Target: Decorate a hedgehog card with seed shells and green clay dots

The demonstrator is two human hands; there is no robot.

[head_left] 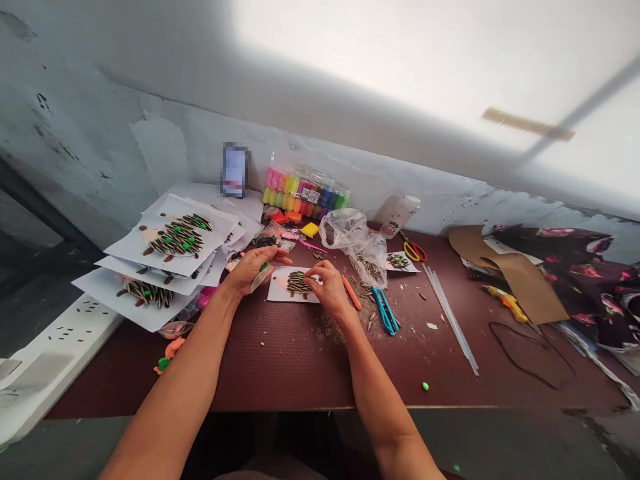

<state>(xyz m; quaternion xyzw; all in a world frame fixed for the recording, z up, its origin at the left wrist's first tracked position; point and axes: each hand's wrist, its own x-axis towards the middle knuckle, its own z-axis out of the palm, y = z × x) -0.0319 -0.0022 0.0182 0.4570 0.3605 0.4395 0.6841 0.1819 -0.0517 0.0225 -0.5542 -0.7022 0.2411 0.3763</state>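
Observation:
My left hand (255, 267) is curled round a small see-through packet (261, 276) with something green in it. Just to its right, a white card (276, 291) lies on the table, bearing a hedgehog picture (296, 283) with striped seed-like spines and green dots. Over the right part of that card is my right hand (327, 287), its thumb and fingers pinched together at the spines. Whatever sits between those fingertips is too small or hidden to make out.
A stack of hedgehog cards (175, 257) stands left, by a white power strip (65, 340). Behind are coloured clay packs (305, 193) and a plastic bag (345, 230). To the right lie a blue cutter (384, 310), scissors (414, 251), glue sticks (453, 323) and a yellow glue gun (507, 301).

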